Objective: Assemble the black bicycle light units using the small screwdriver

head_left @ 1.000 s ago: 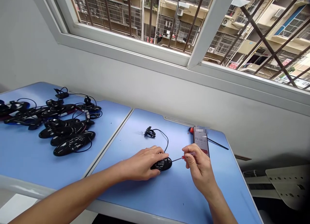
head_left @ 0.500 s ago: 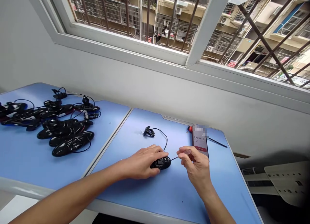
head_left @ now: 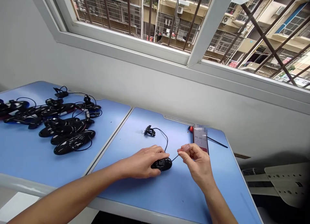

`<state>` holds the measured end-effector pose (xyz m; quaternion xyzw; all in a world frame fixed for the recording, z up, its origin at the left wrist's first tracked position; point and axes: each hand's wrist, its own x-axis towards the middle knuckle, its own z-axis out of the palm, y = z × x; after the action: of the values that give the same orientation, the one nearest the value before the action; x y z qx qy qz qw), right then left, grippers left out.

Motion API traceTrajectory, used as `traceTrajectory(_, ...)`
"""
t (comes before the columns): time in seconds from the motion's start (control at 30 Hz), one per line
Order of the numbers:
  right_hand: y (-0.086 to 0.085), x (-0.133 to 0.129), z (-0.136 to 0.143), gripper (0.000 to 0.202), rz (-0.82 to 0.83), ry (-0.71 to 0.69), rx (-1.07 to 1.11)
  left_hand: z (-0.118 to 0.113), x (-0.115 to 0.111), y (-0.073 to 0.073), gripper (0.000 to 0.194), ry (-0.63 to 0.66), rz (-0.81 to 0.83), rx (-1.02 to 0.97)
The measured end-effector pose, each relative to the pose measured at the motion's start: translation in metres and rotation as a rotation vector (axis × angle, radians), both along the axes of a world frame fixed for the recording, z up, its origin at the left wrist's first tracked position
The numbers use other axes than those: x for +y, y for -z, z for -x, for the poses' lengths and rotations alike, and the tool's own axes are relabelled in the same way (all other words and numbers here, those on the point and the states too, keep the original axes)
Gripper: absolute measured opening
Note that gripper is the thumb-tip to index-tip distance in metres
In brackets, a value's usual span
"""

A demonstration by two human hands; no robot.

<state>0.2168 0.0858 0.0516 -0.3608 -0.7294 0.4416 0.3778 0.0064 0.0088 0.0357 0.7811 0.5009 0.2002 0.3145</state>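
Note:
My left hand [head_left: 147,162] is wrapped over a glossy black oval device [head_left: 163,164], holding it on the blue table; its left end is hidden under my palm. A black cable [head_left: 166,138] curves from behind the device to a small black clamp [head_left: 150,131]. My right hand [head_left: 195,161] is closed in a pinch, thumb against fingertips, on a thin dark strand [head_left: 175,157] reaching the device's right end. Whether that strand is a cord or a thin rod I cannot make out.
A phone [head_left: 200,138] showing a running timer lies beyond my right hand. Beside it are a red-and-black piece [head_left: 191,129] and a thin black rod [head_left: 219,142]. Several similar black devices [head_left: 74,142] with cables are heaped on the left table. A wall and barred window stand behind.
My right fingers have closed more tightly together around the strand, and the wrist has turned slightly. My left hand keeps its hold on the device. The view has shifted a little.

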Motion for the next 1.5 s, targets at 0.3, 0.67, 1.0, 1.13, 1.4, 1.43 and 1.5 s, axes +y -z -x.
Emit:
traceTrajectory(0.3, 0.008, -0.003, 0.002, 0.019, -0.367, 0.074, -0.061, -0.001, -0.001, 0.0, 0.057, -0.003, 0.025, -0.008)
traceTrajectory(0.67, 0.015, 0.002, -0.001, 0.034, -0.662, -0.028, -0.092, -0.001, -0.001, 0.001, 0.05, 0.005, 0.01, -0.004)
traceTrajectory(1.0, -0.006, 0.0, -0.011, 0.013, -0.65, -0.137, -0.179, 0.002, 0.0, 0.002, 0.057, 0.023, 0.005, -0.025)
traceTrajectory(1.13, 0.001, 0.0, -0.006, 0.011, -0.68, 0.021, -0.157, 0.002, 0.0, 0.001, 0.06, 0.046, 0.001, -0.039)
traceTrajectory(1.4, -0.012, -0.011, -0.008, 0.037, -0.662, -0.283, -0.086, -0.001, -0.002, 0.012, 0.064, 0.025, 0.065, -0.025)
traceTrajectory(1.43, -0.012, -0.012, -0.008, 0.036, -0.669, -0.264, -0.093, -0.001, -0.002, 0.014, 0.065, 0.029, 0.07, -0.025)
traceTrajectory(1.5, -0.011, -0.013, -0.01, 0.03, -0.694, -0.175, -0.119, -0.001, -0.001, 0.019, 0.068, 0.04, 0.082, -0.025)
